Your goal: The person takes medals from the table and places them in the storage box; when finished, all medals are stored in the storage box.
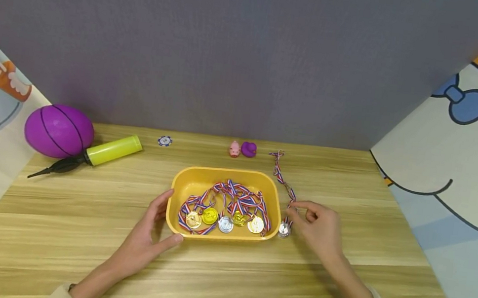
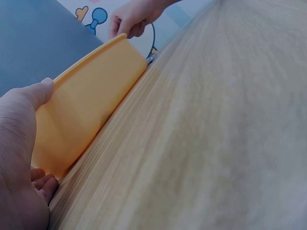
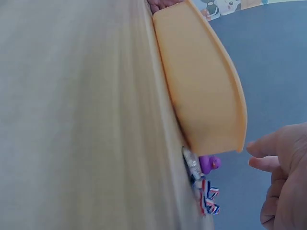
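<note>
Fingers (image 1: 159,209) of the left hand (image 1: 145,237) straight and relaxed, laid along the left end of the yellow tray (image 1: 179,181), thumb touching its front corner; same contact clear in the left wrist view, thumb tip at the rim of the tray (image 2: 86,115). Fingers (image 1: 303,207) of the right hand (image 1: 319,228) bent, pinching the striped ribbon (image 1: 282,176) of a loose silver medal (image 1: 284,230) just beside the tray's right end. Medal lying on the worktop (image 1: 77,228), touching or nearly touching the tray's outer wall; ribbon trailing away toward the back of the worktop. From the right wrist view, only the medal's edge (image 3: 190,163) and a bunch of ribbon (image 3: 208,199) visible under the tray's corner (image 3: 211,96), hand (image 3: 283,182) close by.

Inside the tray, a row of medals: gold (image 1: 193,220), yellow-green (image 1: 210,215), silver (image 1: 225,224), another gold (image 1: 255,224), with red, white and blue ribbons (image 1: 233,195) tangled above.

Along the back: purple ball (image 1: 58,130) at far left, yellow pump (image 1: 109,150) with black nozzle touching or just beside it, small blue-and-white chip (image 1: 165,140), pink pig toy (image 1: 234,149) touching a purple duck (image 1: 249,149)
</note>
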Action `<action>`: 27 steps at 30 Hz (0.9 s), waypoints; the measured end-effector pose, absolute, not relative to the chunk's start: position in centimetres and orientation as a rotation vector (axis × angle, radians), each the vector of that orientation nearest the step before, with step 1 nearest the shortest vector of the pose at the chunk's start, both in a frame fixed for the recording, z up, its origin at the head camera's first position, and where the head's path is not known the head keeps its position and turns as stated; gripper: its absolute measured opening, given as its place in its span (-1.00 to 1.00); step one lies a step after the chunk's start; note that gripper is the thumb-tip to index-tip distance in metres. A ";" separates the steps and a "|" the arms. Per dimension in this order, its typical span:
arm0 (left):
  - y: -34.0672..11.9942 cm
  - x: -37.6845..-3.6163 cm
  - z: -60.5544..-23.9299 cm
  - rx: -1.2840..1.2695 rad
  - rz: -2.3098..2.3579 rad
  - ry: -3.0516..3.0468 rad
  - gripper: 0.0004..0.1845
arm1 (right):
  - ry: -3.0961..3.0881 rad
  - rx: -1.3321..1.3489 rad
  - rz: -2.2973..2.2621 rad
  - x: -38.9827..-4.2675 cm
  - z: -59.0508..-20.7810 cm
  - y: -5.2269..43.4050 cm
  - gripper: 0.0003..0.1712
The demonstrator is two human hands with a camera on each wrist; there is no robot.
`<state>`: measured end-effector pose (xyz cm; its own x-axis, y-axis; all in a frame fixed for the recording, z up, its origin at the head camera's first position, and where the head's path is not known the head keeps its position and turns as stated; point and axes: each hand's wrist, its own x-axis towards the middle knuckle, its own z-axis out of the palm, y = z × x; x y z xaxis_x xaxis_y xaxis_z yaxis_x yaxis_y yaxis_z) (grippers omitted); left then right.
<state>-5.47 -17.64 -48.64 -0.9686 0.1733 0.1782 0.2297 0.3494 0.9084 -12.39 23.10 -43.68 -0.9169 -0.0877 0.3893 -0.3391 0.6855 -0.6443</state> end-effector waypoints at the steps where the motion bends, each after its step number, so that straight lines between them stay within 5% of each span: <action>1: -17.6 -5.5 -48.6 -0.379 -1.722 -2.540 0.11 | -2.603 0.334 1.061 -12.3 -43.8 23.2 -0.81; 27: -17.7 -5.5 -48.6 -0.386 -1.760 -2.523 0.12 | -2.907 0.420 0.974 -12.6 -45.3 26.9 -0.75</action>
<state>-5.47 -17.70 -48.63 -0.9682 0.1791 0.1744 0.2256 0.3250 0.9184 -12.61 26.87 -45.25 -0.9621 -0.2401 0.1296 -0.2697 0.7653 -0.5845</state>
